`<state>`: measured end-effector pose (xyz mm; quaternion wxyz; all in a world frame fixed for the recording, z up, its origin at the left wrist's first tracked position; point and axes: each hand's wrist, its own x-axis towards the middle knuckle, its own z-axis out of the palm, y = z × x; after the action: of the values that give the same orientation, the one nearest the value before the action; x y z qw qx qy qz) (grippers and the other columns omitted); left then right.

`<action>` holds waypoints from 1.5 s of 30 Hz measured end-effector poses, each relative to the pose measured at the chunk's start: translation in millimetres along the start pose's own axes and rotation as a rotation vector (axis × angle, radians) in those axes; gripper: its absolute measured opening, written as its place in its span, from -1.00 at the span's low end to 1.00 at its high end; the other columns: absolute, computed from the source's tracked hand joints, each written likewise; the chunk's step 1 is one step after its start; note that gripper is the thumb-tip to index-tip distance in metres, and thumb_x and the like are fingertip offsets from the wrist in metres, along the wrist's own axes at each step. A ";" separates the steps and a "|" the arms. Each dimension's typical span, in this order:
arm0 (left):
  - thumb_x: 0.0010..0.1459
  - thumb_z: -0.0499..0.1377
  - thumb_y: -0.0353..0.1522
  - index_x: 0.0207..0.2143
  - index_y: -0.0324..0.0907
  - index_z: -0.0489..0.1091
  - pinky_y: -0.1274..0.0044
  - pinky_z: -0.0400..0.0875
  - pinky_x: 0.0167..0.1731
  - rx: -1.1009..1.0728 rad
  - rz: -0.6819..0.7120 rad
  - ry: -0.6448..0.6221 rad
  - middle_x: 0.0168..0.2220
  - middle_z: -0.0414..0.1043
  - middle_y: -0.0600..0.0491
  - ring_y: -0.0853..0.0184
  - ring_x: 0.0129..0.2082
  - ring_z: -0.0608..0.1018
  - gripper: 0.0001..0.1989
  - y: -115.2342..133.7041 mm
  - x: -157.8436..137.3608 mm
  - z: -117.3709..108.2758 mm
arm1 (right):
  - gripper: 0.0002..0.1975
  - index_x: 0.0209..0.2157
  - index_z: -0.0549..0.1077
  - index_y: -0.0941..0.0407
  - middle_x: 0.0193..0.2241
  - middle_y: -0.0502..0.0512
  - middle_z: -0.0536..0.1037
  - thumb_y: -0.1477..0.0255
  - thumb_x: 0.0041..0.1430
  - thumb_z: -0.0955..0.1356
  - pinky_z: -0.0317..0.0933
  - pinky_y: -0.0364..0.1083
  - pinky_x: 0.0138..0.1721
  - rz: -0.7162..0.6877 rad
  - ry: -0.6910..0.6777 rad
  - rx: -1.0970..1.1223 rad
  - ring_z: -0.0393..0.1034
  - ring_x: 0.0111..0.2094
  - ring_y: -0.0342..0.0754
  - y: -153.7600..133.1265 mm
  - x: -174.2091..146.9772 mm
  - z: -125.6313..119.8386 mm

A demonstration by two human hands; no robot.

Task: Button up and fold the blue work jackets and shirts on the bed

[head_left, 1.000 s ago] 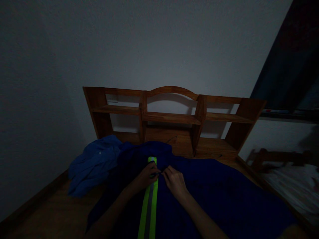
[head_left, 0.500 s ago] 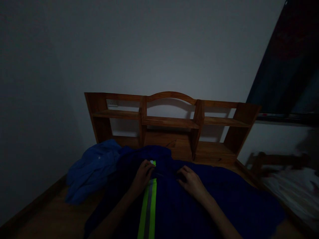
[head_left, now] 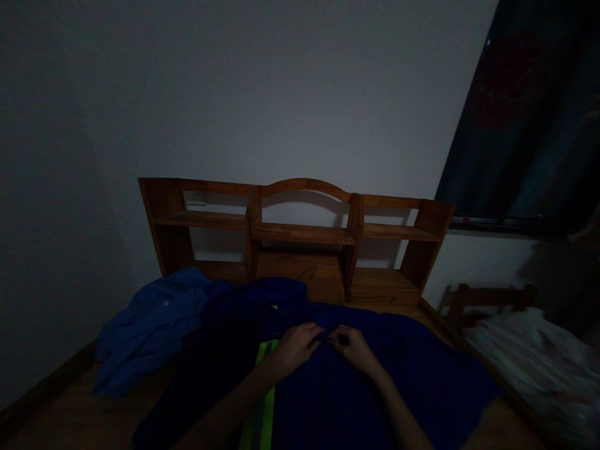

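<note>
A dark blue jacket point(head_left: 337, 400) with a yellow-green reflective strip point(head_left: 268, 409) lies spread out in front of me. My left hand point(head_left: 296, 347) rests over its upper middle, with fingers bent together at the cloth. Just to the right, my right hand point(head_left: 355, 350) has thumb and forefinger pinched on the same jacket. A small gap separates the fingertips of the two hands. In this dim light the exact fold or fastening between them is too dark to make out. My left forearm covers part of the strip.
A lighter blue garment point(head_left: 154, 322) lies crumpled at the left. Behind stands a wooden headboard with shelves point(head_left: 300, 234) against the wall. A dark curtain point(head_left: 506, 112) hangs at the right, above a wooden frame point(head_left: 492, 296) and whitish plastic or cloth point(head_left: 539, 350).
My left hand has moved right, off the reflective strip, and now sits close to my right hand. The right hand's fingers have closed into a pinch. The view has swung slightly right.
</note>
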<state>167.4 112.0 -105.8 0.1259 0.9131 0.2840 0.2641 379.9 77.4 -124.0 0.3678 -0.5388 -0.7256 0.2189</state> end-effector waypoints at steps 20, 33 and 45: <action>0.28 -0.11 -0.45 -0.05 -0.12 0.28 0.49 0.31 -0.02 -0.002 0.032 0.181 -0.09 0.28 0.05 0.38 -0.06 0.34 -0.73 2.5 -0.5 15.7 | -0.85 -0.24 0.40 0.02 -0.26 -0.02 0.41 0.52 0.15 0.29 0.16 -0.13 -0.13 -0.204 0.174 -0.225 0.28 -0.17 -0.11 -16.6 -2.9 -3.1; 0.27 -0.08 -0.44 -0.08 -0.16 0.31 0.46 0.31 -0.05 0.050 0.079 0.180 -0.18 0.32 0.02 0.35 -0.12 0.35 -0.75 5.7 0.4 11.6 | -0.85 -0.26 0.43 0.06 -0.29 0.05 0.45 0.46 0.18 0.25 0.19 -0.12 -0.18 -0.134 0.270 -0.231 0.34 -0.22 -0.08 -24.5 -4.8 1.0; 0.25 -0.02 -0.41 -0.09 -0.16 0.33 0.43 0.29 -0.03 0.064 0.128 0.167 -0.20 0.33 0.02 0.34 -0.14 0.38 -0.78 -2.1 0.1 20.7 | -0.87 -0.31 0.44 0.07 -0.35 0.01 0.45 0.46 0.10 0.27 0.17 -0.15 -0.22 -0.080 0.296 -0.250 0.35 -0.29 -0.11 -17.6 -4.2 9.4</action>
<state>177.9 112.0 -123.7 0.0556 0.9078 0.2427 0.3374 362.3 68.4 -118.6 0.4089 -0.5772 -0.7062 0.0306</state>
